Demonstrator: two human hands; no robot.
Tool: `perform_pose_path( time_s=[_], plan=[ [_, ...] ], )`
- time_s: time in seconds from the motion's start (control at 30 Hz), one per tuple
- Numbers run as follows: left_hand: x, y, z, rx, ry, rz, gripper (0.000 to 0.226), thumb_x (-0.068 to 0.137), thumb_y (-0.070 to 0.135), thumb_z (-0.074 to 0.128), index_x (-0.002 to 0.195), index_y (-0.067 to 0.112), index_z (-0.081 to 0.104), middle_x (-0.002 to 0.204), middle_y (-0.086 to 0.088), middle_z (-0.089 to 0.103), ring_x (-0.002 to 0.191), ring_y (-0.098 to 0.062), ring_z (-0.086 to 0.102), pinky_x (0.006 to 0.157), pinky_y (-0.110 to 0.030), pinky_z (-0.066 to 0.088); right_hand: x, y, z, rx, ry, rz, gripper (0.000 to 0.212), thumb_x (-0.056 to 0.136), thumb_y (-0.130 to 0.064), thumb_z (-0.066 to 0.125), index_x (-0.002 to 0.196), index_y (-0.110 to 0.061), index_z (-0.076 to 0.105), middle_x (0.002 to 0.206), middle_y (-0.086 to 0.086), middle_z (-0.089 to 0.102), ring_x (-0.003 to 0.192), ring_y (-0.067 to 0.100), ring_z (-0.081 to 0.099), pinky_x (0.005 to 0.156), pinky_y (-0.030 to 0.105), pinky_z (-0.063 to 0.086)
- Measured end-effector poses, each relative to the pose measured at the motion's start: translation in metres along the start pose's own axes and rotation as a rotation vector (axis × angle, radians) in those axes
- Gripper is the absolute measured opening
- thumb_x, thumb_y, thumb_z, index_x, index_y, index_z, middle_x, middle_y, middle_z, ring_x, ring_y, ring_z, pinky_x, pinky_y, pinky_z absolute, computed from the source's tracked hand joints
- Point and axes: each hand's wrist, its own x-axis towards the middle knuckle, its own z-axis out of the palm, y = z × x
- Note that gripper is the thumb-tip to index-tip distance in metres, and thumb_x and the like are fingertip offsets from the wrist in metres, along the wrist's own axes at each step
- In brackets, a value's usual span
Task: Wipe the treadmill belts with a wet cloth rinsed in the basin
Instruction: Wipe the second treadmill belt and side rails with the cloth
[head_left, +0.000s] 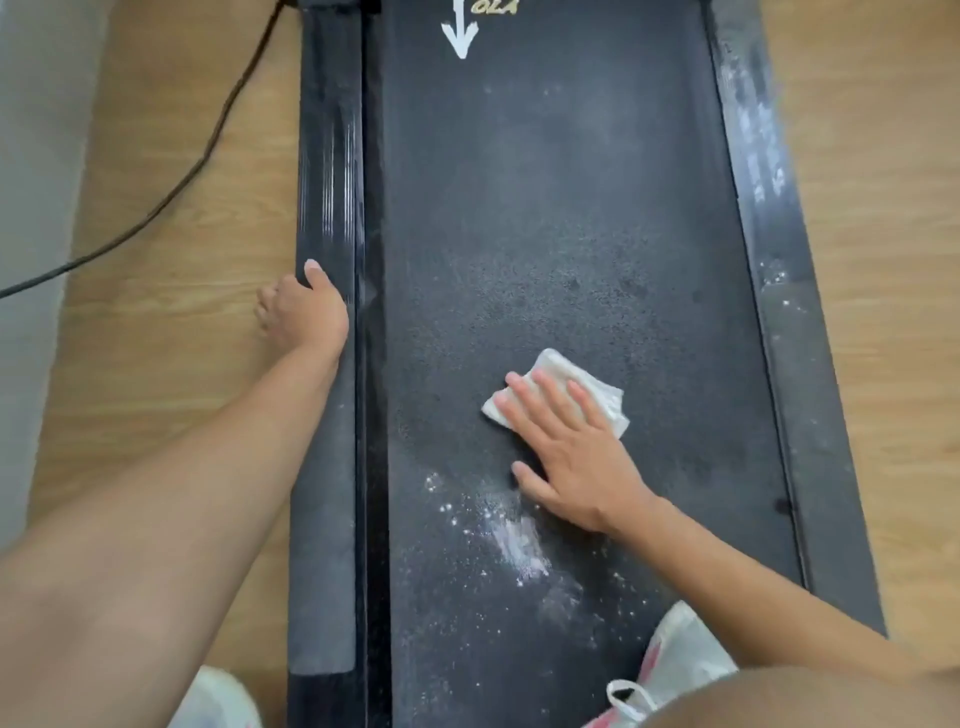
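One wooden floor (156, 218) fills both sides of the view, and on it stands one black treadmill. Its one belt (571, 182) runs from the top of the view to the bottom. There are two side rails. The left side rail (324, 156) is dark with fine ribs, and the right side rail (769, 260) carries pale dusty smears along its upper part. One black cable (208, 150) curves over the floor on the left, from the treadmill's top corner toward the left edge.

Two bare forearms come in from the bottom. Two light shoes show there also: the left shoe (218, 696) on the floor beside the left rail, the right shoe (680, 660), with pink marks and a white lace, on the belt.

The left hand (304, 312) holds the outer edge of the left side rail. Its thumb lies on top of the rail and its fingers bend down the outer side toward the floor. The right hand (576, 457) lies flat, with straight and slightly spread fingers, and it presses on one white cloth (587, 387). This cloth is folded and lies on the belt, about in the middle of its length and a little right of the centre. The fingers cover its near part, and its far corners stay free.

Just below the right hand, one patch of white powder (519, 551) with many small specks is on the belt. One white arrow (460, 34) is printed at the top of the belt and points toward the person.
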Motion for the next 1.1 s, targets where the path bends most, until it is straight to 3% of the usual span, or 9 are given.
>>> perform_pose_path(
  time_s=[0.13,0.3,0.43,0.57,0.67,0.83,0.93,1.03,1.1],
  plan=[
    [0.001,0.006,0.005,0.024,0.06,-0.018,0.061,0.107,0.049,0.029,0.137,0.007,0.061,0.146,-0.017,0.053,0.139,-0.034,0.043,0.114,-0.047,0.03,-0.072,0.083,-0.002,0.13,0.036,0.58,0.079,0.101,-0.061,0.027,0.169,-0.03,0.003,0.177,-0.007,-0.008,0.163,0.021,-0.011,0.131,0.052,-0.001],
    [0.001,0.006,0.011,0.017,0.111,0.021,0.059,0.108,0.046,0.029,0.134,0.004,0.062,0.142,-0.017,0.056,0.136,-0.035,0.045,0.111,-0.048,0.033,-0.076,0.051,0.003,0.354,0.053,0.916,0.1,0.09,-0.078,0.016,0.169,-0.02,-0.005,0.175,0.007,-0.018,0.161,0.027,-0.02,0.128,0.06,-0.005],
    [-0.002,0.007,0.008,0.018,0.075,0.029,0.058,0.11,0.045,0.028,0.137,0.004,0.058,0.145,-0.016,0.054,0.137,-0.035,0.044,0.111,-0.048,0.033,-0.023,-0.032,0.008,0.23,0.006,0.534,0.1,0.095,-0.074,0.026,0.168,-0.015,-0.009,0.174,0.011,-0.023,0.159,0.029,-0.028,0.126,0.053,-0.018],
    [-0.005,0.006,0.0,-0.001,0.019,0.034,0.058,0.11,0.047,0.027,0.14,0.005,0.056,0.148,-0.015,0.051,0.14,-0.035,0.041,0.113,-0.048,0.032,0.063,-0.092,0.0,0.152,-0.067,-0.057,0.089,0.1,-0.064,0.027,0.169,-0.015,0.0,0.176,0.01,-0.015,0.161,0.03,-0.02,0.129,0.059,-0.005],
    [-0.004,0.004,-0.003,0.006,-0.005,0.036,0.059,0.111,0.048,0.026,0.142,0.006,0.054,0.151,-0.016,0.048,0.143,-0.034,0.038,0.114,-0.047,0.029,0.097,-0.101,-0.008,0.122,-0.096,-0.272,0.076,0.102,-0.051,0.025,0.169,-0.018,0.012,0.177,0.005,-0.001,0.163,0.028,-0.008,0.131,0.052,-0.004],
    [-0.003,-0.002,-0.004,-0.02,-0.032,0.07,0.057,0.11,0.048,0.033,0.143,0.006,0.05,0.153,-0.018,0.044,0.145,-0.034,0.035,0.116,-0.047,0.026,0.072,-0.063,-0.015,0.169,0.074,-0.106,0.068,0.099,-0.026,0.057,0.16,-0.012,0.034,0.175,0.014,0.013,0.162,0.034,0.01,0.13,0.052,0.018],
    [-0.016,-0.003,-0.005,-0.065,0.055,0.146,0.051,0.103,0.039,0.05,0.147,0.013,0.047,0.153,-0.012,0.045,0.146,-0.033,0.034,0.116,-0.047,0.026,0.054,-0.034,-0.026,0.215,0.187,0.064,0.041,0.089,-0.011,0.063,0.129,-0.006,0.054,0.166,0.024,0.026,0.157,0.043,0.019,0.126,0.055,0.025],
    [-0.055,0.01,-0.002,-0.105,0.127,0.299,0.062,0.091,0.023,0.062,0.15,0.018,0.042,0.157,-0.006,0.039,0.155,-0.031,0.024,0.118,-0.05,0.026,0.042,-0.002,-0.04,0.341,0.242,0.139,0.021,0.087,-0.009,0.071,0.106,-0.008,0.06,0.134,0.009,0.056,0.127,0.036,0.049,0.103,0.05,0.047],
    [-0.09,0.026,0.002,-0.222,0.058,0.467,0.06,0.084,0.014,0.06,0.143,0.02,0.05,0.152,-0.003,0.044,0.153,-0.028,0.027,0.118,-0.052,0.028,0.035,0.011,-0.06,0.508,0.237,0.246,0.011,0.093,-0.012,0.066,0.101,-0.015,0.06,0.109,-0.003,0.065,0.107,0.023,0.059,0.088,0.035,0.05]
  ],
)
